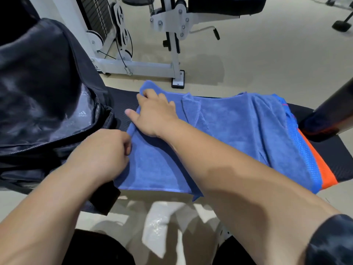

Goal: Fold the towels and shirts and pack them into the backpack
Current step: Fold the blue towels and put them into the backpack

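- Black backpack (47,83), unzipped, sits left on the bench (121,104); its mouth may sag shut.
- Blue towel (229,127) lies beside it, over a shirt (324,169); dragging could rumple both.
- Left hand (107,152) pinches its near edge, right hand (154,113) grips the far corner; an uneven pull would skew the fold.

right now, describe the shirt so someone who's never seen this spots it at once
Find the black padded gym bench with an open black backpack at its left. A blue towel is spread across it, and the shirt pokes out from under the towel's right edge. It is the only mesh fabric there, blue with a bright orange panel.
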A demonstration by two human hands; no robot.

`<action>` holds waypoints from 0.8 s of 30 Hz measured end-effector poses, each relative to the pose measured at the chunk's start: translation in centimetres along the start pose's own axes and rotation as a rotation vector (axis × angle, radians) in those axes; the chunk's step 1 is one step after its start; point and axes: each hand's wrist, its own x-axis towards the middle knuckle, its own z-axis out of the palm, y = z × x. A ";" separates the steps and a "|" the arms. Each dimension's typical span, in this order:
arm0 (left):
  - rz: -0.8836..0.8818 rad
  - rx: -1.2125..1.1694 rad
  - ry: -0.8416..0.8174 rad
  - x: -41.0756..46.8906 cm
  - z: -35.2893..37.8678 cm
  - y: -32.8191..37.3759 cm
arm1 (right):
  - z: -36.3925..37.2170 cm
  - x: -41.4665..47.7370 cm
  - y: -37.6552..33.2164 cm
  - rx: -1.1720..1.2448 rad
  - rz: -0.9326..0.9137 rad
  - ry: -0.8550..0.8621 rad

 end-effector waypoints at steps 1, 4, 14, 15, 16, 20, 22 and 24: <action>-0.033 0.054 -0.025 -0.1 -0.2 -0.4 | 0.2 0.2 -0.6 0.036 -0.024 -0.038; -0.080 0.178 -0.056 -0.1 -0.6 -0.8 | 0.7 0.3 -1.2 0.115 -0.134 -0.149; 0.119 -0.314 -0.046 -1.5 2.7 8.6 | -4.2 -4.6 10.1 0.137 0.135 0.130; 0.133 -0.346 -0.078 -1.5 3.3 9.7 | -4.5 -5.1 11.4 0.178 0.161 0.090; 0.143 -0.351 -0.100 -1.6 3.9 10.6 | -4.6 -5.7 12.3 0.214 0.164 0.055; 0.126 -0.296 -0.090 -1.7 5.1 13.0 | -3.8 -7.7 13.8 0.278 0.104 0.021; 0.126 -0.309 -0.068 -2.0 5.1 14.0 | -3.5 -7.7 13.4 0.274 0.093 0.011; 0.139 -0.280 -0.075 -2.3 5.1 15.3 | -3.2 -7.3 12.7 0.237 0.082 -0.020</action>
